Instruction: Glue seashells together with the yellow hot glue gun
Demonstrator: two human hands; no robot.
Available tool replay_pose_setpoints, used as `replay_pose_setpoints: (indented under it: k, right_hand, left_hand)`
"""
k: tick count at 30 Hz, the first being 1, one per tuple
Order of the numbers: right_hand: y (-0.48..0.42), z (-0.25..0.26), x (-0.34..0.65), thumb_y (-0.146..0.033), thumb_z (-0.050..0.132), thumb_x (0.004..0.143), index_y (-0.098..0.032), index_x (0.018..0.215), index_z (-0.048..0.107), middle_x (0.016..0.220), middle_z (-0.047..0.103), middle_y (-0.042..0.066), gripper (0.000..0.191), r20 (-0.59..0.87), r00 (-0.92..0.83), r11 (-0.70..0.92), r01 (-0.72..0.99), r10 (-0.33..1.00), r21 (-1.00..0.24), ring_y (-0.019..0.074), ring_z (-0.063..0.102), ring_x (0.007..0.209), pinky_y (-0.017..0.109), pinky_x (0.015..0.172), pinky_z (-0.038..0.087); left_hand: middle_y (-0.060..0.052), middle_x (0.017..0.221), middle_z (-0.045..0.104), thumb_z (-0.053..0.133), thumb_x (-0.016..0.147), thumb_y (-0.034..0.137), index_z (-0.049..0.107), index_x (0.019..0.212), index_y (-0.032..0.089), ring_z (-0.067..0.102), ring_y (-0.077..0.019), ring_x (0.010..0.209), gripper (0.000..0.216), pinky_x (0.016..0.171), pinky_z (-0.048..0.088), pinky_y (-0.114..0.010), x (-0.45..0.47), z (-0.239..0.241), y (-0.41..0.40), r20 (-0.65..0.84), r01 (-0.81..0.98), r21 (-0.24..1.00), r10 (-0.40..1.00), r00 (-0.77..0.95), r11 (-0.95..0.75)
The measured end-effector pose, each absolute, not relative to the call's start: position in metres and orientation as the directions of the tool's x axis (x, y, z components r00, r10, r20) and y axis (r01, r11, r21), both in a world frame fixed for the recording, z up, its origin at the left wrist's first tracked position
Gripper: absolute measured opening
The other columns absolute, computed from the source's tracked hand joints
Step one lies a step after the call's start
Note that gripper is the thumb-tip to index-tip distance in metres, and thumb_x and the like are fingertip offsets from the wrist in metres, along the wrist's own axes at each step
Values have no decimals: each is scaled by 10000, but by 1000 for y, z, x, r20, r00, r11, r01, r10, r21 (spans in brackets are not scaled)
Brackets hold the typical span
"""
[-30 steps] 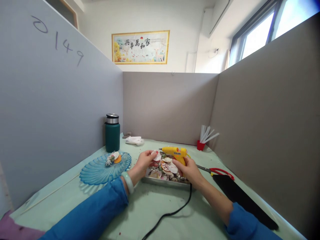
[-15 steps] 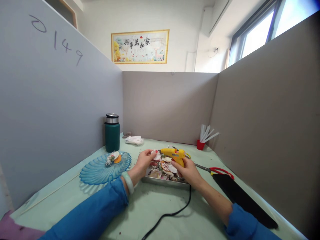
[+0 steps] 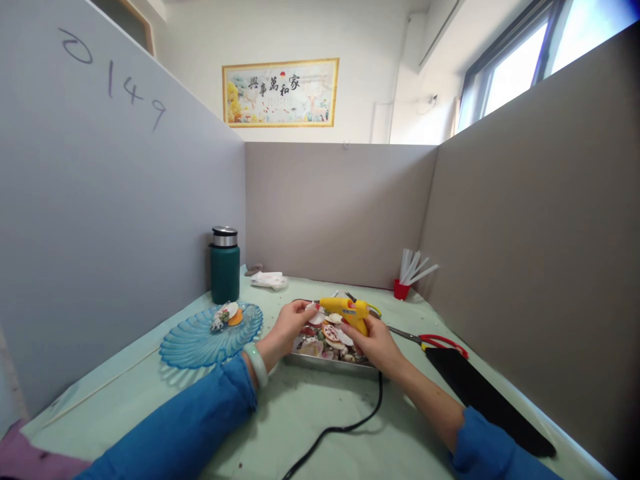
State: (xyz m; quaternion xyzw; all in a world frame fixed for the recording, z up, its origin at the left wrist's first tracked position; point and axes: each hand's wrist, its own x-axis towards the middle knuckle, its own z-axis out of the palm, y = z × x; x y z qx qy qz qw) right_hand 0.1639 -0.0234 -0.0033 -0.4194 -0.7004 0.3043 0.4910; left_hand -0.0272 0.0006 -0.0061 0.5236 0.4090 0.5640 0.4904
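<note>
My right hand (image 3: 376, 345) is wrapped round the handle of a yellow glue gun (image 3: 345, 307), its nozzle pointing left. Between the fingertips of my left hand (image 3: 286, 327) is a pale seashell (image 3: 315, 312), close by the nozzle. Both hands are above a metal tray (image 3: 330, 366) full of mixed shells (image 3: 333, 333). To the left, a blue scalloped glass plate (image 3: 195, 343) bears a small cluster of shells (image 3: 229, 316), one of them orange. My fingers partly hide the held shell, and the tray's right end is behind my right hand.
A green bottle (image 3: 225, 270) stands behind the plate, a white packet (image 3: 269, 280) to its right. White sticks stand in a red cup (image 3: 401, 289) at the back right. Red-handled scissors (image 3: 443, 343) and a black flat object (image 3: 487, 400) lie right; a black cord (image 3: 340, 429) crosses the front.
The glue gun has shifted very slightly left along with my right hand. The held shell has turned or moved a little near the nozzle; both hands keep their grip.
</note>
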Motion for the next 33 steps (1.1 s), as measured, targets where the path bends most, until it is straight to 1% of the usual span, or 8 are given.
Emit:
replay_pose_setpoints:
  k: [5,11,14,20,25,30,33]
  right_hand:
    - [-21,-5,164,-470,596,703,-153,858,618,460,496,-46,353,453,-171,484,317,875,-815,104,426,402,219,412,327]
    - [-20,-7,164,-486,586,710,-157,814,601,454,490,-45,345,441,-178,475,330,880,-815,105,429,401,219,405,330]
    - [-19,-8,165,-495,584,707,-156,823,603,453,497,-42,358,441,-173,474,331,881,-816,110,441,398,222,407,339]
    - [-18,-8,166,-521,575,701,-144,843,619,474,524,-26,405,436,-150,459,387,887,-800,114,468,415,218,422,349]
    - [-18,-9,166,-538,547,724,-147,841,618,483,514,-28,415,429,-174,460,432,886,-776,111,464,431,216,435,345]
    - [-20,-7,164,-527,576,705,-141,839,630,592,550,-3,411,507,-182,530,453,842,-717,118,467,519,219,481,359]
    - [-21,-6,163,-523,579,704,-144,843,636,647,563,3,408,512,-219,550,471,831,-690,120,467,560,219,507,363]
  left_hand:
    - [-84,803,642,693,640,379,579,846,122,617,-150,636,349,472,473,-210,-27,-7,2,202,-113,974,979,38,-197]
    - [-63,749,623,676,653,383,568,822,120,596,-140,623,331,472,469,-207,-27,-5,0,217,-112,970,976,17,-214]
    - [-63,757,619,673,656,373,571,830,118,587,-136,629,325,474,466,-202,-27,-5,-1,219,-116,969,976,5,-217]
    - [-69,766,622,674,651,349,572,841,116,588,-137,634,317,475,461,-201,-27,-6,1,215,-117,970,977,-6,-214]
    - [-68,765,626,678,637,387,578,841,121,587,-138,628,350,470,459,-205,-27,-5,0,222,-103,969,975,-21,-223]
    - [-42,725,606,671,640,397,577,813,125,572,-123,598,336,453,448,-194,-26,-2,-3,234,-94,967,972,-23,-235]
    - [-35,718,597,664,648,375,572,801,126,569,-119,584,306,443,447,-194,-25,-1,-4,232,-93,968,972,-27,-233]
